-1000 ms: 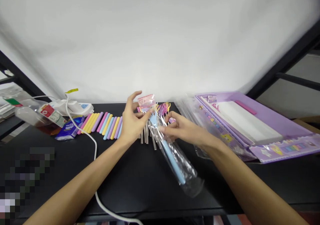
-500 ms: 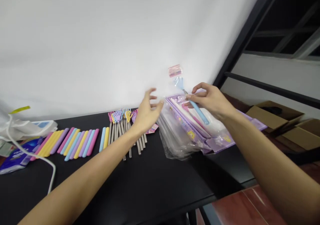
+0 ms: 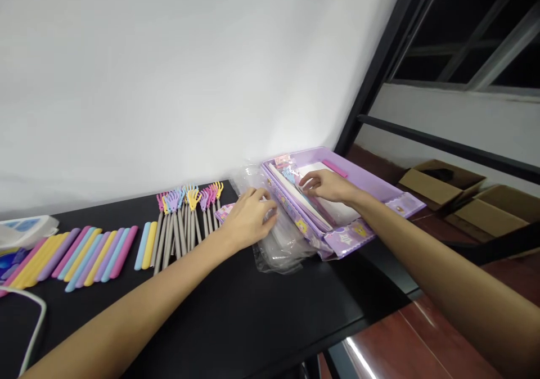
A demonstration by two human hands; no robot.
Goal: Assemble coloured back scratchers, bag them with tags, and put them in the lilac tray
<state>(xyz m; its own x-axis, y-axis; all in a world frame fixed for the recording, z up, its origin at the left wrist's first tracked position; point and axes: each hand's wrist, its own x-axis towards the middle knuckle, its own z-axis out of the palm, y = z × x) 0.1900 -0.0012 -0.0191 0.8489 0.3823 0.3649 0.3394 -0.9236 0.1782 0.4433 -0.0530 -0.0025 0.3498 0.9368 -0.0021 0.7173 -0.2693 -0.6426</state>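
My right hand point(image 3: 327, 186) rests inside the purple display box point(image 3: 379, 188), fingers curled on a bagged blue back scratcher point(image 3: 291, 175) that lies among the packed ones there. My left hand point(image 3: 248, 219) lies palm down on a stack of clear plastic bags point(image 3: 278, 247) just left of the box, fingers bent and pressing on them. A row of hand-shaped scratcher heads on grey rods point(image 3: 185, 216) lies left of that hand on the black table point(image 3: 219, 311).
Pastel handle sleeves point(image 3: 84, 252) lie in a row at the left, with a white cable point(image 3: 34, 325) and a power strip point(image 3: 23, 230) beyond. The table's right edge drops to a red floor. Cardboard boxes point(image 3: 459, 199) sit at the far right by a black frame.
The right hand carried the bagged blue scratcher to the right and lowered it into the purple box. The left hand let go and came down on the clear bags. The view swung right.
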